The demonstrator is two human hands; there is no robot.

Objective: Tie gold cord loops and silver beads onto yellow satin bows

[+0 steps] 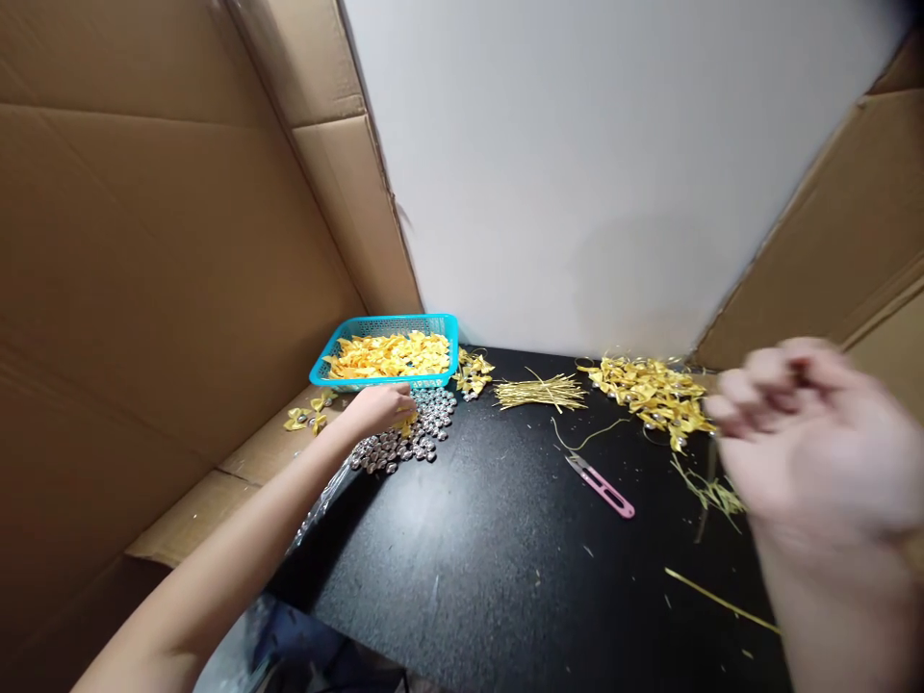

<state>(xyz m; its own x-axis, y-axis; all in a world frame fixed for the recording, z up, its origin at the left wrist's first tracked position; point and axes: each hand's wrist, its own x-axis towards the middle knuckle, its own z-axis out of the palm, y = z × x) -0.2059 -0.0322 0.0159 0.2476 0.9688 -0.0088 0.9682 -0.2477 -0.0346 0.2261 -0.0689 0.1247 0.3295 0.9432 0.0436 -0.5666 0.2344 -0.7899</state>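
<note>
Partly | left hand [381, 408] at silver beads [436, 414]: grip hidden, can't tell | right hand [823, 443]: blurred, curled, can't tell

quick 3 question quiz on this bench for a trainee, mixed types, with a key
1. True or false: the pink-handled snips lie on the black table.
2. Which hand, left or right, is nearer the silver beads?
3. Fill in the blank: the blue basket holds a heap of yellow ____.

Key: 1. true; 2. left hand; 3. bows
</note>
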